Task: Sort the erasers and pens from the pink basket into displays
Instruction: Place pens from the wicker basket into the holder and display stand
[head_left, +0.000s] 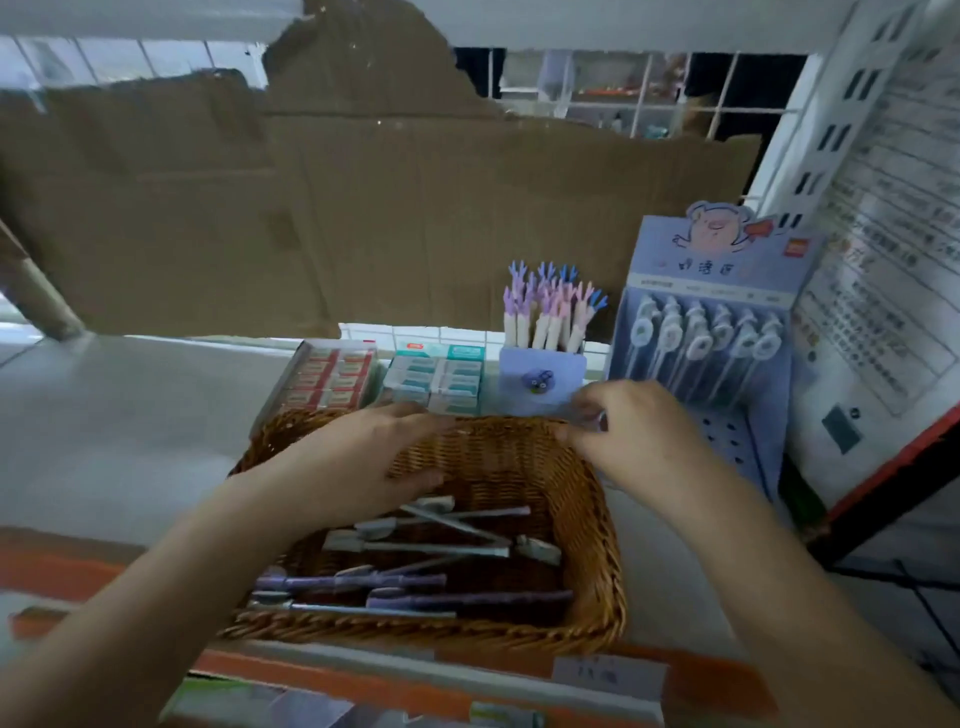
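A brown wicker basket (597, 525) sits on the shelf in front of me, with several grey pens (441, 545) and purple pens (415, 597) lying in it. My left hand (363, 462) hovers palm down over the basket's far left part, fingers spread and empty. My right hand (628, 436) is at the far right rim, its fingers pinched around a small pale object that I cannot identify. Behind the basket are a red eraser box (332, 379), a teal eraser box (441, 382), a purple pen holder (540, 374) full of antler-topped pens, and a blue pig display (701, 332) holding white-capped pens.
A large sheet of brown cardboard (363, 208) lines the back of the shelf. A printed paper sheet (883, 312) leans at the right beside the white shelf upright. An orange shelf edge (363, 670) with a price label (608, 675) runs along the front.
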